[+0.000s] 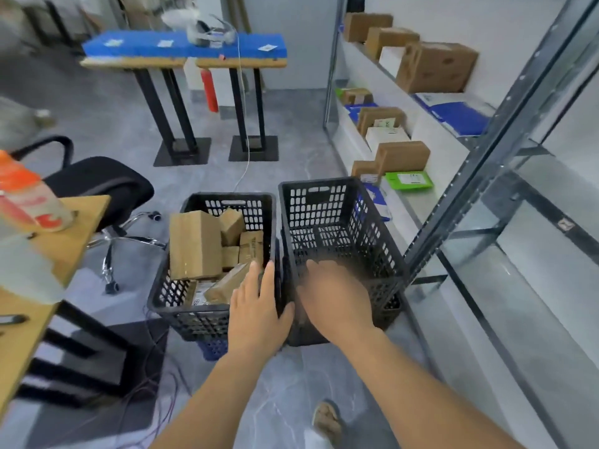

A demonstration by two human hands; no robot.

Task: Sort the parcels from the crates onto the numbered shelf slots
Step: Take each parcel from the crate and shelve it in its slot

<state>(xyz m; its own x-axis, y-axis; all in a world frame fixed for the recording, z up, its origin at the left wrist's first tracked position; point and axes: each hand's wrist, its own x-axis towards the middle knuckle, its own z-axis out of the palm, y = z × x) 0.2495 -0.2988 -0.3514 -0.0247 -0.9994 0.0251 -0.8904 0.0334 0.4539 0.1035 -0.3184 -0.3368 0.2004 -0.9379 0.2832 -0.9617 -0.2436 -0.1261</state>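
Two black plastic crates stand side by side on the floor. The left crate (181, 306) holds several brown cardboard parcels (194, 247). The right crate (324, 202) looks empty. My left hand (259, 306) rests flat over the near right corner of the left crate, fingers together, holding nothing. My right hand (334, 296) lies over the near left rim of the right crate; it is blurred, and whether it grips the rim is unclear. The metal shelf (431, 186) on the right carries brown boxes, white boxes, blue mailers and a green parcel (410, 180).
A black office chair (97, 186) stands left of the crates. A wooden desk (48, 254) with a bottle (29, 196) fills the left edge. Two blue-topped tables (184, 48) stand at the back. Cables (155, 384) lie on the floor. My sandalled foot (327, 419) is below.
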